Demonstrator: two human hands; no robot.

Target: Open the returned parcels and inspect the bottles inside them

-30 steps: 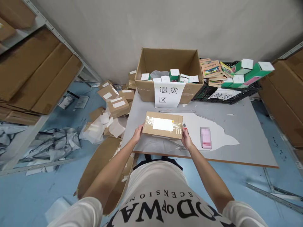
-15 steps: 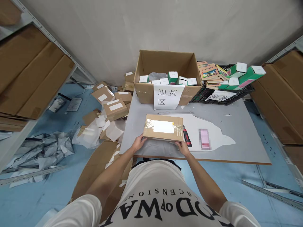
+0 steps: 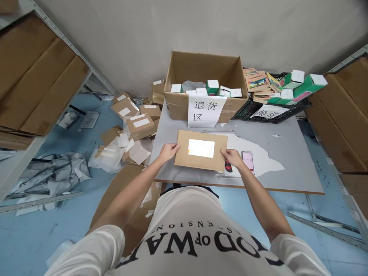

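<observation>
Carton sign (image 3: 206, 112): 退货区 (black)

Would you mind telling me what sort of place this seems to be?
Probably a warehouse returns station: the sign on the carton reads "returns area" in Chinese, and labelled parcels lie heaped beside the table.

The two short ends of the parcel (image 3: 201, 149) are taken up by the left hand (image 3: 169, 152) and the right hand (image 3: 232, 157); its top and long far edge lie open to reach. Between it and the big carton (image 3: 178, 107) runs a low passage over the table (image 3: 296, 157). The carton and the black crate (image 3: 243, 112) beside it block the back. The knife (image 3: 228, 166) and the phone (image 3: 247, 161) obstruct the area by the right hand and wrist. Beyond the phone, the table's right end gives wide room. Small boxes (image 3: 141, 128) crowd past the left edge.
</observation>
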